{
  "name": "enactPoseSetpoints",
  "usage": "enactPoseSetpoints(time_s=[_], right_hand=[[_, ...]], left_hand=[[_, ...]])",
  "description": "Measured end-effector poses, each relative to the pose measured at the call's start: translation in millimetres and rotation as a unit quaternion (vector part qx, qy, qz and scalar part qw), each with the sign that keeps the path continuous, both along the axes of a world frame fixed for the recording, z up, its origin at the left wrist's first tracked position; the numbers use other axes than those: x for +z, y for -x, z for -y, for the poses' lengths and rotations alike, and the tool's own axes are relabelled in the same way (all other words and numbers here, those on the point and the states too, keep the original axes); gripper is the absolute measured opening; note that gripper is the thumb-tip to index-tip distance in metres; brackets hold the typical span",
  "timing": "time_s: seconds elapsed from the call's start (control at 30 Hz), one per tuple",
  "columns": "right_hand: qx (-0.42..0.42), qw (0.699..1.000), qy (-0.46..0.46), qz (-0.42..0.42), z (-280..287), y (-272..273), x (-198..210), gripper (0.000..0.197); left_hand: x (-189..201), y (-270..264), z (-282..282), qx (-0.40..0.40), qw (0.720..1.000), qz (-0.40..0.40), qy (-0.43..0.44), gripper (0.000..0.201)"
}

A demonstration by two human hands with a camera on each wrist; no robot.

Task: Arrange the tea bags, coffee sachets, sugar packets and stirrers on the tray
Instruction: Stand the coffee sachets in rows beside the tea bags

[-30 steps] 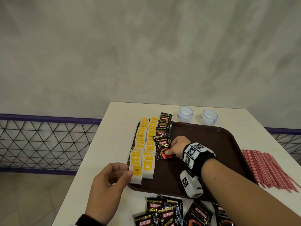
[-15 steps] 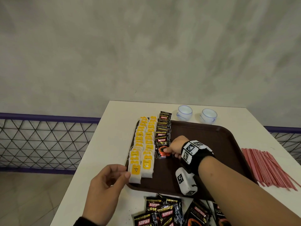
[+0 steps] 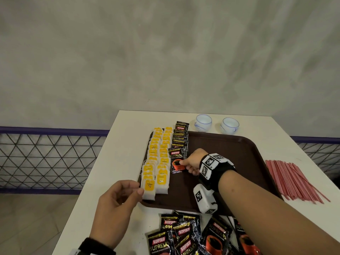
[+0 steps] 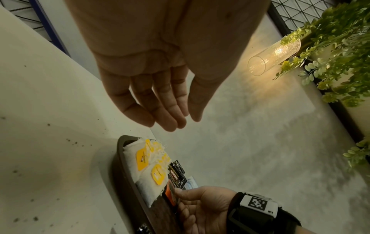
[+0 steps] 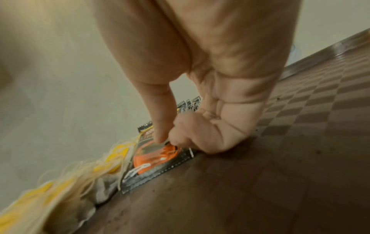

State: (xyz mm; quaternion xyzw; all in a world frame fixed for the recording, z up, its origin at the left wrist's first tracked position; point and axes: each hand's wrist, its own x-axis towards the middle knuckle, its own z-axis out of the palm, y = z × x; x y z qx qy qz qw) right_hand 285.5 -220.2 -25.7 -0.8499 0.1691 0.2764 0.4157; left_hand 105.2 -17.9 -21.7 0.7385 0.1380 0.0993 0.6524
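Note:
A brown tray [image 3: 230, 150] carries two columns of yellow-tagged tea bags [image 3: 158, 162] along its left side, with a row of black coffee sachets [image 3: 181, 133] beside them. My right hand [image 3: 182, 163] pinches the nearest coffee sachet [image 3: 175, 157] at the front end of that row; thumb and curled fingers hold its orange-cup print in the right wrist view [image 5: 156, 159]. My left hand [image 3: 138, 187] hovers by the tray's front-left corner, fingers relaxed and empty, its thumb close to the front tea bag. Red stirrers [image 3: 294, 181] lie on the table right of the tray.
Several loose coffee sachets [image 3: 184, 236] are piled on the white table [image 3: 114, 162] in front of the tray. Two small white cups [image 3: 203, 123] stand behind it. The right two thirds of the tray hold nothing. A mesh railing runs past the table's left edge.
My right hand has slid the pinched sachet slightly back and left, closer to the coffee row and the tea bags. The left hand has stayed near the tray corner.

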Motion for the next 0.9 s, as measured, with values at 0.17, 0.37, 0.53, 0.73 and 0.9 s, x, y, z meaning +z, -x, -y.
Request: enactPoseSetpoints(time_s=[0.17, 0.37, 0.53, 0.73, 0.9], right_hand=[[0.006, 1.000, -0.009, -0.026, -3, 7, 3, 0.022], [-0.014, 1.000, 0.002, 0.003, -8, 10, 7, 0.020], [0.001, 1.000, 0.010, 0.007, -7, 13, 13, 0.024], [0.045, 0.993, -0.007, 0.111, 20, 33, 68, 0.025], [0.132, 0.969, -0.021, 0.210, 86, 123, 104, 0.022]], left_hand=[[3, 5, -2, 0.001, 1.000, 0.010, 0.013, 0.009], [6, 12, -3, 0.004, 1.000, 0.005, 0.018, 0.008], [3, 16, -7, 0.010, 1.000, 0.012, 0.018, 0.008], [8, 34, 0, -0.027, 0.999, -0.004, -0.042, 0.009], [7, 62, 35, -0.148, 0.970, -0.068, -0.182, 0.010]])
